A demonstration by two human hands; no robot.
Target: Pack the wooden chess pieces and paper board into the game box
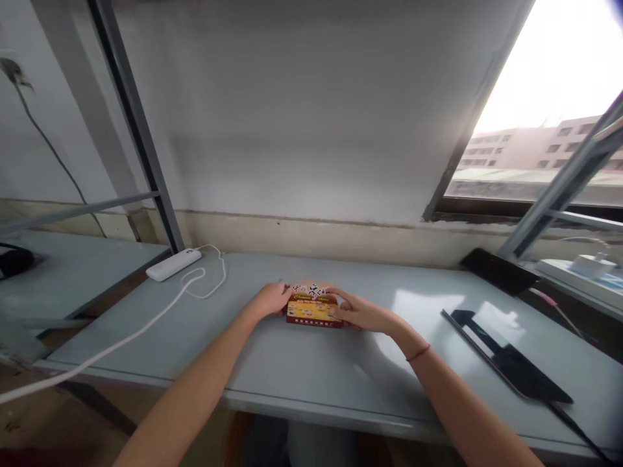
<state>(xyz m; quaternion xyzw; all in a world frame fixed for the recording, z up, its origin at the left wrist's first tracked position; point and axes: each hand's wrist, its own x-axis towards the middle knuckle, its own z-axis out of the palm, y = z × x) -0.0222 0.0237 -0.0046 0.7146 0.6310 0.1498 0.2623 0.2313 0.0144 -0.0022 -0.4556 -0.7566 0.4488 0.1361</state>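
Observation:
A small Chinese chess box (312, 305), dark red with a yellow band and printed characters, lies at the middle of the table. My left hand (272, 299) holds its left edge, with the fingers curled and partly hidden behind it. At the right end, my right hand (359, 311) grips the box, two fingers lying over its top face and the others bent at its side. The lid side faces up, and no contents can be seen.
The grey table (311, 370) runs along a wall. A white power strip (174, 264) with a cable lies at the left. On the right are a dark flat device (509, 357), a black phone-like slab (499, 270) and a white charger (591, 266). Metal posts (141, 130) rise at both ends.

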